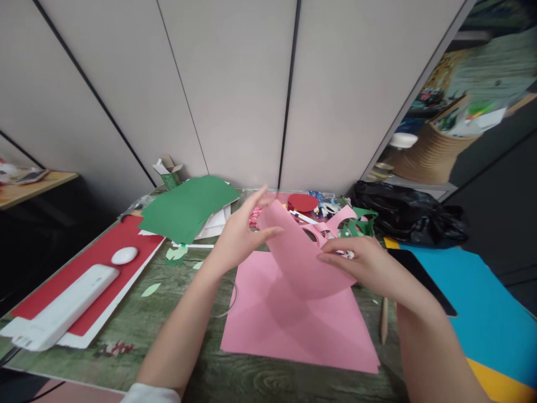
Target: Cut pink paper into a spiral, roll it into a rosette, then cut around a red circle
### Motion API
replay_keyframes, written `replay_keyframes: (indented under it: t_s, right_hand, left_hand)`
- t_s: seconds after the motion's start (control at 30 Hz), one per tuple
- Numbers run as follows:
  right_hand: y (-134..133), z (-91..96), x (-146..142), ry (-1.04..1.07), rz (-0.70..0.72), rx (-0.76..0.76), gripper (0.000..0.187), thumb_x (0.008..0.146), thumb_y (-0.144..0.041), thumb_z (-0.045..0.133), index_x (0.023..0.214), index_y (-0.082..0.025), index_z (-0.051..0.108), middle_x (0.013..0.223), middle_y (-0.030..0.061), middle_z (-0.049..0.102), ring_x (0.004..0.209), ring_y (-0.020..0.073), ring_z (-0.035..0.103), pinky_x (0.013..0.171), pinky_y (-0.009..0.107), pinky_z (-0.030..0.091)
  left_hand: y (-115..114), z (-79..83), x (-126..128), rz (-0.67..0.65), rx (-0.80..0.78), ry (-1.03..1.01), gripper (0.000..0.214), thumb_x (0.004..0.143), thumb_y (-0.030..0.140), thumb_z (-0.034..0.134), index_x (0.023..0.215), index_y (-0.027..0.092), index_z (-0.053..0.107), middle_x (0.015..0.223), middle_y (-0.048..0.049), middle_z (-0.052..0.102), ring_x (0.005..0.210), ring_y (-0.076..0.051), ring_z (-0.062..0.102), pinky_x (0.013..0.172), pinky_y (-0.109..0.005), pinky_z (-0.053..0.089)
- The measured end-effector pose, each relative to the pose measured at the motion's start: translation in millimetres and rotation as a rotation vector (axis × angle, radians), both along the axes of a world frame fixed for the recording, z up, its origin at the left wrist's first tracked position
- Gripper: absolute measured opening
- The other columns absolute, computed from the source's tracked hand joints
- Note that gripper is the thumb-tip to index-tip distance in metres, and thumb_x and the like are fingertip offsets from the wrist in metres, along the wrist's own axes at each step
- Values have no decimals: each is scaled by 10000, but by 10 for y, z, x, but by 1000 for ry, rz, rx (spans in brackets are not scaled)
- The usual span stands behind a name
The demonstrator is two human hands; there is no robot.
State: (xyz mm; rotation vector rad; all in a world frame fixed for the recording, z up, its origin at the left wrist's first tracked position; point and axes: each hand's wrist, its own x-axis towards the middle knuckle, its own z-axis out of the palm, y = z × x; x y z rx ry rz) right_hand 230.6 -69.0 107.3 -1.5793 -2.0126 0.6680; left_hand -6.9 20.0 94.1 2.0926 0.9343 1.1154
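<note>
A curved sheet of pink paper (302, 263) is raised above the table, tilted. My right hand (356, 257) pinches its right edge between thumb and fingers. My left hand (245, 229) is at the sheet's upper left corner, its thumb over the paper's edge and its fingers apart and slightly blurred. Below lies a larger pink sheet (289, 341), flat on the table and partly shaded by the raised one. A thin clear ring (235, 296) shows beside its left edge, partly hidden by my left forearm.
Green sheets (191, 207) lie at the back left. A white power strip (67, 305) and a white mouse (125, 256) rest on red paper (121, 235). On the right are blue paper (482, 296), a black bag (411, 215) and a wooden pencil-like stick (384, 322). Pink cutouts (335, 221) lie behind.
</note>
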Motion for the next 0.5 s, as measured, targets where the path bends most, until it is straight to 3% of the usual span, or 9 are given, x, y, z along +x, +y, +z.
replay_keyframes:
  t_s: [0.07, 0.13, 0.2, 0.3, 0.4, 0.5]
  right_hand:
    - [-33, 7, -18, -35, 54, 8, 249, 858, -394, 514, 748, -232, 668, 780, 2, 684, 718, 170, 594, 633, 265, 426]
    - [-61, 12, -6, -55, 118, 55, 236, 873, -376, 504, 783, -234, 669, 846, 20, 677, 797, 181, 593, 701, 281, 441]
    - [-90, 24, 9, -92, 179, 117, 220, 894, -333, 478, 848, -247, 675, 960, 49, 643, 914, 198, 568, 771, 305, 443]
    - [-136, 54, 1, -144, 253, 198, 228, 904, -242, 451, 918, -285, 675, 1090, 73, 550, 1066, 218, 492, 820, 332, 437]
    - [-175, 80, -50, -119, 293, 286, 255, 867, -127, 460, 855, -277, 666, 1154, 68, 491, 1148, 228, 429, 881, 365, 410]
    - [-197, 85, -125, -37, 316, 359, 269, 788, -26, 475, 745, -238, 633, 1188, 51, 463, 1176, 235, 398, 944, 395, 365]
  left_hand:
    - [-36, 22, 6, -53, -122, -60, 461, 750, 357, 649, 1188, 247, 558, 1140, -71, 634, 1047, -210, 579, 919, -355, 434]
    - [-59, 46, 16, -72, -179, -92, 251, 752, 353, 643, 952, 206, 673, 1009, -55, 680, 933, -183, 612, 842, -310, 458]
    - [-66, 65, 28, -100, -225, -96, 163, 735, 332, 657, 793, 183, 691, 881, -40, 700, 844, -162, 623, 776, -281, 467]
    - [-59, 74, 44, -163, -317, -111, 119, 708, 292, 677, 714, 174, 683, 779, -23, 698, 752, -140, 623, 705, -259, 475]
    - [-52, 67, 55, -279, -386, -105, 115, 718, 293, 667, 707, 179, 681, 839, -32, 700, 812, -147, 630, 739, -273, 480]
    - [-62, 55, 79, -405, -425, -104, 101, 743, 272, 643, 702, 186, 675, 1093, -63, 659, 1052, -189, 584, 856, -317, 458]
